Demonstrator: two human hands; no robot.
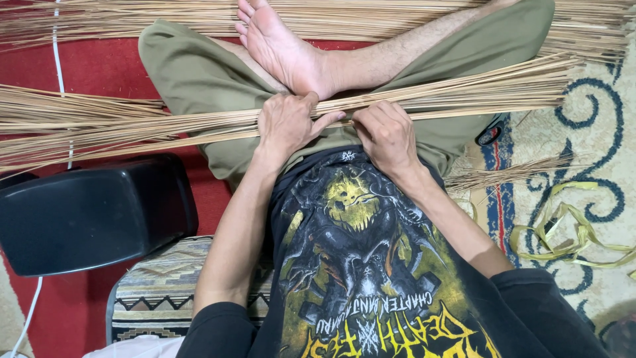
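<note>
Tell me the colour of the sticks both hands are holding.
Pale tan, straw-coloured sticks, gripped by left hand and right hand; head view.

A bundle of thin, tan bamboo sticks [430,96] lies flat and nearly level across the lap, passing under both hands and fanning out far beyond either side.

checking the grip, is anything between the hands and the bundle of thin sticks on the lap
Nothing visible. The left hand and the right hand both rest directly on the bundle of thin sticks lying across the lap, just below the bare foot.
</note>
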